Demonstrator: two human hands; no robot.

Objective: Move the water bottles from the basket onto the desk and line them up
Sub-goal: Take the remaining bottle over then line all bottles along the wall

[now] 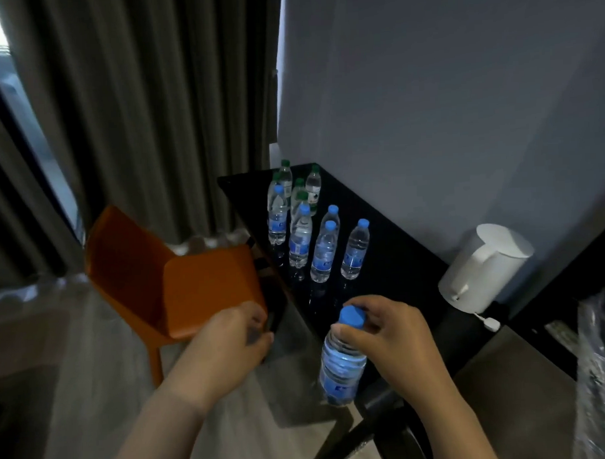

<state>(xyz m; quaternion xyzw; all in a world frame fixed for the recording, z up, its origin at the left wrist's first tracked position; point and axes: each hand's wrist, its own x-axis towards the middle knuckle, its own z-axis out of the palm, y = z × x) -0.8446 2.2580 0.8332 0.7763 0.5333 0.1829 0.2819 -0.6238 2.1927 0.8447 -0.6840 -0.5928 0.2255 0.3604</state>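
My right hand (pixel 394 339) grips a blue-capped water bottle (pixel 343 361) by its neck and holds it upright, just off the near edge of the black desk (pixel 408 260). My left hand (pixel 229 341) is curled on the rim of a dark basket (pixel 276 312), which is mostly hidden between the chair and the desk. Several blue-capped bottles (pixel 324 252) stand upright on the desk in loose rows. Behind them, at the far end, stands a cluster of green-capped bottles (pixel 313 189).
A white kettle (pixel 484 267) sits on the desk to the right, its cord trailing over the edge. An orange chair (pixel 179 285) stands left of the desk by grey curtains (pixel 136 115). Crinkled clear plastic (pixel 600 356) fills the right edge. Wall behind the desk.
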